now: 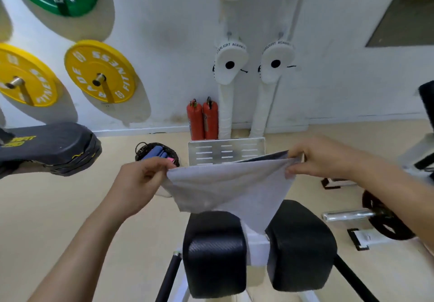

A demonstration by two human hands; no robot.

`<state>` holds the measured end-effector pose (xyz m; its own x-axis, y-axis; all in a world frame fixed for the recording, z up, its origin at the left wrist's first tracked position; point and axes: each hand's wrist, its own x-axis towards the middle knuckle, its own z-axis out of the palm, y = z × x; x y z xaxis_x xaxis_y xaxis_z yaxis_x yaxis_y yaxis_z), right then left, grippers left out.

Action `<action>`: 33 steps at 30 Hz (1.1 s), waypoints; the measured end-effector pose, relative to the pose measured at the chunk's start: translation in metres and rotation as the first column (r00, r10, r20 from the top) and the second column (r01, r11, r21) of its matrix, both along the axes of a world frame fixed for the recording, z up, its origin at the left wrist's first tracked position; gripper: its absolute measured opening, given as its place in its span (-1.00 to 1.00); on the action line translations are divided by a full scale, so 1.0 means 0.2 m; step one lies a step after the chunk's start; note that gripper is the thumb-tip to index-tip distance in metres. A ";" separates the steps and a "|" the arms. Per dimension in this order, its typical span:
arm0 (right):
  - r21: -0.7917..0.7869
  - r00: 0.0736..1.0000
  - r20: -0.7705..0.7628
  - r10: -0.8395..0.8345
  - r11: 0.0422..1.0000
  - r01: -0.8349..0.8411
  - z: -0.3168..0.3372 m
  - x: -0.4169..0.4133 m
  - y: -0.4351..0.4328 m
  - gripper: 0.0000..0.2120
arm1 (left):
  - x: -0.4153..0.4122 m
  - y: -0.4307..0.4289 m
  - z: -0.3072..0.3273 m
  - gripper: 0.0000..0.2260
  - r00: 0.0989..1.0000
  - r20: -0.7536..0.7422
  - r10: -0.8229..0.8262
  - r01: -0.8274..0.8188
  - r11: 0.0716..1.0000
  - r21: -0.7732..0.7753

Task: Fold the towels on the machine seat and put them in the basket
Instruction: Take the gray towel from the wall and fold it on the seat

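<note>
A light grey towel [229,189] hangs stretched between my two hands above the machine seat, its lower part drooping between the two black seat pads [215,252]. My left hand [143,177] pinches the towel's left corner. My right hand [321,158] pinches the right corner, where a darker layer shows behind. The dark round basket [175,155] stands on the floor beyond my left hand, with folded blue and pink towels [156,153] inside.
A metal footplate [225,151] sits behind the towel, with two red fire extinguishers [203,121] by the wall. Yellow weight plates [99,71] hang at left above a dark padded bench [49,146]. A barbell with a black plate [380,215] lies at right.
</note>
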<state>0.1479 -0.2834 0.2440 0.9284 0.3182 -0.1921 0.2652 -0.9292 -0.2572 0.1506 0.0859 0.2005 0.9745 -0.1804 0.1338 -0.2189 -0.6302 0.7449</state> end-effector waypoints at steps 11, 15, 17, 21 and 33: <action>0.338 0.933 0.141 -0.330 0.902 0.267 0.37 -0.61 0.05 -0.97 | -0.18 0.04 0.30 -0.71 0.942 0.291 -0.169 0.207 0.973 -0.103; 0.506 0.958 0.030 -0.285 0.831 0.231 0.44 -0.79 0.12 -0.97 | -0.16 0.01 0.27 -0.74 0.970 0.224 -0.099 0.158 0.952 -0.264; 0.551 0.967 0.006 -0.253 0.808 0.208 0.42 -0.82 0.19 -0.90 | -0.12 -0.01 0.22 -0.76 0.981 0.192 -0.017 0.076 0.948 -0.308; 0.534 0.976 -0.050 -0.210 0.820 0.204 0.31 -0.82 0.31 -0.83 | 0.01 0.00 0.10 -0.73 0.978 0.141 0.152 -0.088 0.920 -0.383; 0.401 0.994 -0.111 0.016 0.916 0.030 -0.13 -0.70 0.64 -0.96 | 0.25 -0.07 -0.28 -0.79 0.926 0.094 0.365 -0.361 0.931 -0.062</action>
<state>0.0086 -0.1553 0.2177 0.9115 0.3830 -0.1500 0.2078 -0.7434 -0.6357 0.2007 0.0723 0.1438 0.9528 0.1911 0.2360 -0.0577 -0.6491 0.7585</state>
